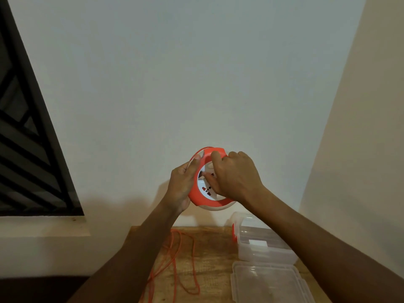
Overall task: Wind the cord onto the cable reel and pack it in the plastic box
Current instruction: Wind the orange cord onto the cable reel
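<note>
Two hands hold the cable reel [204,182] up in the air, in front of the wall [196,73] and above the counter [209,259], probably so that the loose cord can hang free and feed in without catching. The left hand [181,184] grasps the orange rim from the side, fingers curled around its edge, which keeps the body steady. The right hand [231,176] lies over the white face with its fingers bent onto it (it seems to pinch a small knob there, but I cannot see this clearly), I think to turn the centre. Most of the orange cord [175,265] lies in loops on the counter, so the winding looks far from finished. The plastic box [258,243] stands open on the right, its lid [269,281] just beside it, ready for the reel.
</note>
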`<state>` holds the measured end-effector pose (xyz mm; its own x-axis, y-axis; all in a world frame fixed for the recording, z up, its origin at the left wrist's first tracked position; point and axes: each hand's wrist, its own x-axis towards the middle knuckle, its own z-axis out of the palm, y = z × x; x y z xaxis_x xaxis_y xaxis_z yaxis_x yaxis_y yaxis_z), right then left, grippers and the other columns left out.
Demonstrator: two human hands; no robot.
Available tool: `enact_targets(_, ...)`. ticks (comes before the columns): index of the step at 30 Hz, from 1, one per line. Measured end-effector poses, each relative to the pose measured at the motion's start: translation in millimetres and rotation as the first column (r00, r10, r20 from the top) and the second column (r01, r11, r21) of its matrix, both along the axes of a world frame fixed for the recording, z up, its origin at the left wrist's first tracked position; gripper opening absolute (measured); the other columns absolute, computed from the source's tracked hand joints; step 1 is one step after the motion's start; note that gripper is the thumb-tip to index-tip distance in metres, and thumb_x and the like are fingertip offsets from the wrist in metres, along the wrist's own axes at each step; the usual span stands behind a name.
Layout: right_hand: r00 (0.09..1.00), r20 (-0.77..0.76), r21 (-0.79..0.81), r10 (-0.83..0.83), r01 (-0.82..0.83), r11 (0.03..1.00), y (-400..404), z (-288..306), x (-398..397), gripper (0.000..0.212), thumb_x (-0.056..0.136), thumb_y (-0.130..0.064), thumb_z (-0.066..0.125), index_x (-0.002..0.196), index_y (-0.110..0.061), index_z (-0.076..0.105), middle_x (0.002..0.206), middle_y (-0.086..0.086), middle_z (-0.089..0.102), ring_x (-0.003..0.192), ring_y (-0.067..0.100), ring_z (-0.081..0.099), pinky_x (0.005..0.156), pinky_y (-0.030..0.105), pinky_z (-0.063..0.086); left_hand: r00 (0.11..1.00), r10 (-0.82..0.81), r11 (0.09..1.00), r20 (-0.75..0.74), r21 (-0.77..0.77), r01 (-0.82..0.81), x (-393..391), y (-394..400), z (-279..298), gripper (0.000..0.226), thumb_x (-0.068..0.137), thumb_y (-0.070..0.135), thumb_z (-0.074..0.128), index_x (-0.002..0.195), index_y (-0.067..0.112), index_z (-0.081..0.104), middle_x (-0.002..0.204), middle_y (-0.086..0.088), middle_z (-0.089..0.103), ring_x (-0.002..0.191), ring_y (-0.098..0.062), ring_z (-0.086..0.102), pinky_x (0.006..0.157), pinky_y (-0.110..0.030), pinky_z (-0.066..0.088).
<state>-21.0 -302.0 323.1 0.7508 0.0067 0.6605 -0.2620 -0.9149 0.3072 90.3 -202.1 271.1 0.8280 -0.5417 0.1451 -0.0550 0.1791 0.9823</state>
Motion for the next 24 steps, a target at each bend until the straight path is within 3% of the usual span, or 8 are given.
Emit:
enact_targets(4,0.998,0.062,0.081,-0.017,0.012,0.997,0.4,1.0,-0.4,0.04,0.079,-0.043,0.068,0.089,-0.006,0.06,0.053,0.008,0.061,0.039,0.026,0.053,0.049,0.026,0.032,0.999,0.025,1.0,-0.034,-0.012,-0.025,-2.5,-3.8,2.4,0.037,0.089,0.061,0.062,0.113,0.034,0.069,0.11,-0.001,0.078,0.095,-0.028,0.077,0.085,-0.048,0.064)
enact_targets(8,0.986,0.047,0.305,-0.158,0.136,0.943,-3.9,-0.4,1.6,0.044,0.09,-0.049,0.045,0.112,-0.012,0.048,0.071,0.002,0.065,0.05,0.021,0.051,0.051,0.026,0.035,0.998,0.051,0.999,-0.036,-0.014,-0.052,-5.4,-9.1,2.9,0.034,0.085,0.064,0.063,0.103,0.037,0.071,0.097,0.009,0.08,0.086,-0.022,0.078,0.069,-0.035,0.065)
enact_targets(12,0.981,0.024,0.537,-0.191,0.148,0.83,-8.1,3.4,-7.2,0.033,0.088,-0.039,0.051,0.111,-0.016,0.045,0.083,0.002,0.065,0.057,0.017,0.049,0.046,0.022,0.03,0.995,0.044,0.997,-0.094,-0.059,-0.05,-0.1,-6.8,-0.5,0.028,0.089,0.061,0.063,0.098,0.037,0.073,0.088,0.009,0.082,0.08,-0.021,0.08,0.063,-0.035,0.064)
enact_targets(15,0.997,-0.021,0.457,-0.068,0.07,0.886,-3.5,4.7,-14.5,0.033,0.086,-0.032,0.059,0.115,-0.018,0.052,0.091,0.002,0.068,0.067,0.02,0.055,0.049,0.024,0.034,0.99,0.058,0.996,-0.128,-0.067,-0.067,3.6,-4.6,-4.0,0.028,0.09,0.06,0.063,0.1,0.036,0.073,0.091,0.007,0.082,0.08,-0.021,0.08,0.066,-0.037,0.065)
enact_targets(17,0.995,-0.066,0.344,0.072,-0.045,0.938,0.9,5.8,-16.7,0.032,0.084,-0.027,0.062,0.115,-0.02,0.056,0.105,0.0,0.069,0.086,0.021,0.06,0.064,0.029,0.046,0.992,0.051,0.996,-0.112,-0.064,-0.058,2.3,-4.2,-5.2,0.03,0.086,0.064,0.063,0.098,0.038,0.072,0.089,0.011,0.081,0.08,-0.017,0.08,0.063,-0.034,0.064)
enact_targets(19,0.972,-0.179,0.211,0.153,-0.113,0.971,1.9,5.4,-17.2,0.04,0.081,-0.025,0.069,0.119,-0.022,0.058,0.121,-0.002,0.064,0.106,0.023,0.054,0.082,0.035,0.048,0.995,0.033,0.997,-0.092,-0.066,-0.039,1.1,-3.9,-5.4,0.036,0.078,0.068,0.063,0.098,0.04,0.072,0.092,0.01,0.081,0.084,-0.019,0.079,0.064,-0.032,0.063)
enact_targets(22,0.941,-0.322,0.075,0.107,-0.088,0.993,-0.3,3.0,-17.4,0.064,0.074,-0.032,0.079,0.13,-0.023,0.051,0.137,-0.001,0.054,0.121,0.029,0.046,0.096,0.042,0.042,0.997,0.024,0.998,-0.074,-0.055,-0.028,-0.9,-4.0,-4.5,0.043,0.074,0.071,0.061,0.103,0.041,0.068,0.106,0.008,0.076,0.096,-0.024,0.075,0.078,-0.039,0.063)
enact_targets(24,0.947,-0.318,-0.022,0.032,-0.041,0.999,-0.2,-1.4,-16.9,0.073,0.07,-0.037,0.082,0.133,-0.021,0.047,0.137,0.002,0.054,0.121,0.032,0.047,0.097,0.044,0.042,0.998,0.026,0.998,-0.064,-0.06,-0.03,-3.1,-3.9,-3.2,0.044,0.072,0.072,0.061,0.103,0.041,0.067,0.109,0.007,0.075,0.099,-0.025,0.073,0.083,-0.042,0.062)
